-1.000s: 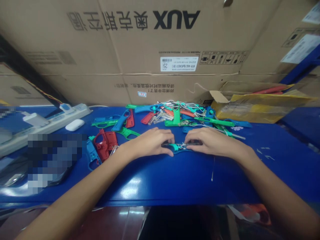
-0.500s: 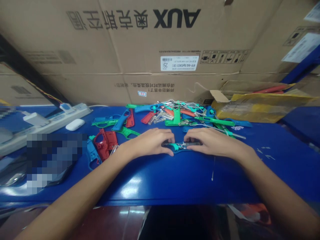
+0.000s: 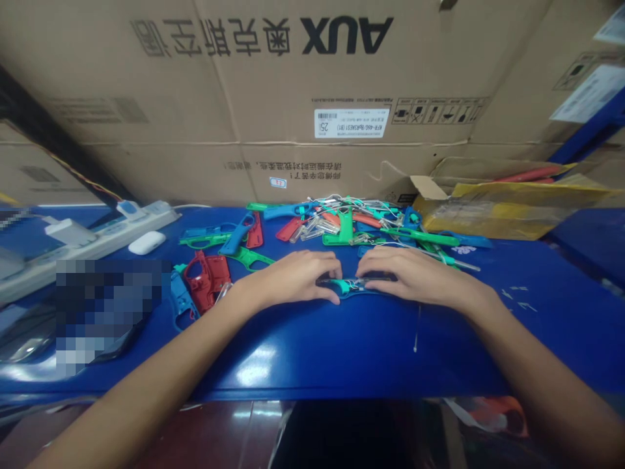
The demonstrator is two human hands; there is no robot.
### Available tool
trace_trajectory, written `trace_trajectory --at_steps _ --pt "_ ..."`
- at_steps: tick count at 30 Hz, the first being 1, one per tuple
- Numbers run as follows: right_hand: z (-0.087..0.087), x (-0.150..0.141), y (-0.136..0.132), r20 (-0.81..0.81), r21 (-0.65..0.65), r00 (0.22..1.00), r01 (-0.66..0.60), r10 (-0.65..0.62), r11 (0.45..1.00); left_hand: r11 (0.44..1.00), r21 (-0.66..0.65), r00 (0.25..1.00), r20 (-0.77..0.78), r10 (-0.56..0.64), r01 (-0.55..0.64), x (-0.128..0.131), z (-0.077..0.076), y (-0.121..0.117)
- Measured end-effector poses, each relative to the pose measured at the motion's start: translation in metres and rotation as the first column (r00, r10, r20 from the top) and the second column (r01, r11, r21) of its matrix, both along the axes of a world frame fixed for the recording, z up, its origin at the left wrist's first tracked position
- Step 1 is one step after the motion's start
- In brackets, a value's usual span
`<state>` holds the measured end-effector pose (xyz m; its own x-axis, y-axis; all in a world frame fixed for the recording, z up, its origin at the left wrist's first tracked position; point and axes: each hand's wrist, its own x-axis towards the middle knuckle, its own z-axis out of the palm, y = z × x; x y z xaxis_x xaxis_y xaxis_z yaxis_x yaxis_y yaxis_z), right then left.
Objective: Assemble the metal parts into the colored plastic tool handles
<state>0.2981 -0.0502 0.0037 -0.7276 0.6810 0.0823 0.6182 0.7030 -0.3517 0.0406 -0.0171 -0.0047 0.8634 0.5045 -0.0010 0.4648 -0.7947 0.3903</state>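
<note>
A workshop, by its blue workbench [image 3: 312, 365], heaped plastic parts [image 3: 346, 228], power strip [image 3: 112, 236] and printed cardboard [image 3: 263, 98].

the ends of the blue part [image 3: 359, 294] are hidden by the fingers of the left hand [image 3: 303, 275] and the right hand [image 3: 413, 275]; the wires [image 3: 356, 284] in it are too small to trace. pixelation covers much of a dark object [image 3: 117, 350] (what it is, i cannot tell). the white scraps [image 3: 527, 306] are too tiny to identify. the large carton [image 3: 273, 120] runs past the top edge.
</note>
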Motion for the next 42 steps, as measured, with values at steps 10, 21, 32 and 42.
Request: trace_trajectory --at_steps 10,21,32,42 --pt "-0.001 -0.002 0.002 -0.009 -0.072 0.998 -0.067 0.066 0.995 1.000 -0.011 1.000 0.012 0.000 0.000 0.000 -0.002 0.001" --pt "-0.003 -0.001 0.003 -0.007 -0.073 0.997 -0.078 0.078 0.994 1.000 -0.026 1.000 0.016 -0.002 0.002 0.000 -0.002 0.002" --pt "-0.008 -0.002 0.000 -0.003 -0.015 1.000 -0.023 0.023 1.000 0.999 -0.043 1.000 0.014 0.007 -0.006 0.000 -0.001 0.001" --pt "-0.011 0.001 0.008 -0.110 -0.123 0.994 -0.006 -0.008 0.992 0.999 -0.040 1.000 0.004 0.022 -0.021 0.000 -0.001 0.000"
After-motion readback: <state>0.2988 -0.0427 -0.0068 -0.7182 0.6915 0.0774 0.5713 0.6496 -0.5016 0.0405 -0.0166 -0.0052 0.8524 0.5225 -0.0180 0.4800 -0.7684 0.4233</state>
